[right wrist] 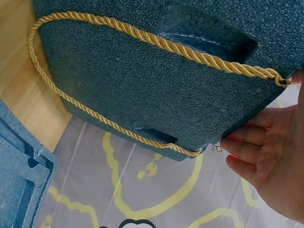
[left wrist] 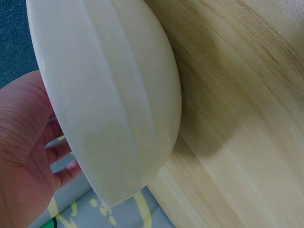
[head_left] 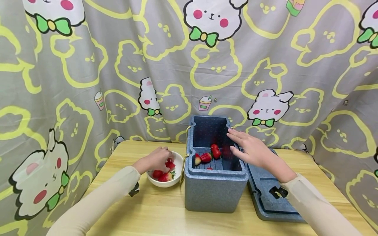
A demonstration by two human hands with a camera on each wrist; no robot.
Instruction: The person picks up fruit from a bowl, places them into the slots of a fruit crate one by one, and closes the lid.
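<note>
My left hand [head_left: 157, 160] reaches into a white bowl [head_left: 163, 184] of strawberries, fingers bent down and pinching a red strawberry [head_left: 170, 165]. Other strawberries [head_left: 165, 177] lie beneath it. In the left wrist view the bowl's wall [left wrist: 114, 104] covers the fingertips. Right of the bowl stands a grey-blue foam box [head_left: 214, 193] without its lid. Several strawberries [head_left: 206, 157] lie on its ribbed floor. My right hand [head_left: 252, 149], fingers straight, is at the box's right rim and holds nothing; in the right wrist view its fingers [right wrist: 247, 147] reach past the box edge.
The foam lid [head_left: 265, 196] lies on the wooden table [head_left: 159, 213], right of the box and under my right forearm. Gold rope handles [right wrist: 142, 35] hang on the box's sides. A patterned curtain [head_left: 171, 65] closes off the back and both sides.
</note>
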